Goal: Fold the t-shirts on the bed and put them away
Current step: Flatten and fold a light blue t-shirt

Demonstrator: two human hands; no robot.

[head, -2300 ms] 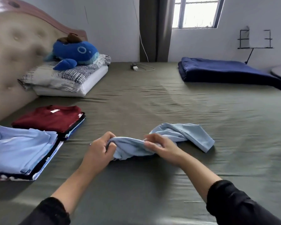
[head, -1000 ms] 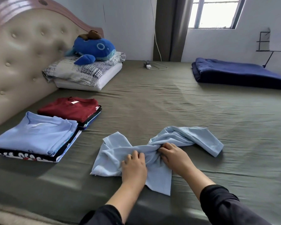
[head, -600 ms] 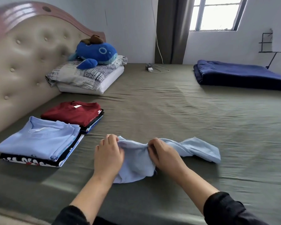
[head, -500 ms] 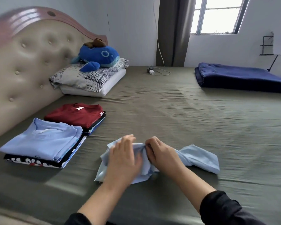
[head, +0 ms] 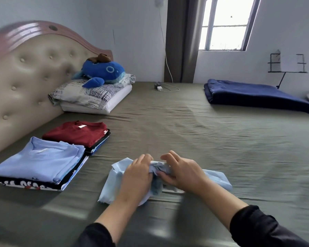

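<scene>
both hands, left hand (head: 136, 177) and right hand (head: 182, 172), gripping bunched pale blue t-shirt (head: 112, 186), seemingly; spreading flat before folding advisable.

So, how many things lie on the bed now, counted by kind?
Stacks of folded t-shirts: 2 (light blue on top, dark red on top)
Light blue t-shirt in both hands: 1
Pillows: 2
Blue whale plush: 1
Navy blanket: 1
Charger with cable: 1
Total: 8

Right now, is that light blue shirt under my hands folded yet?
Not yet: the light blue shirt lies bunched and crumpled, gripped by both hands, left hand, right hand.
</scene>
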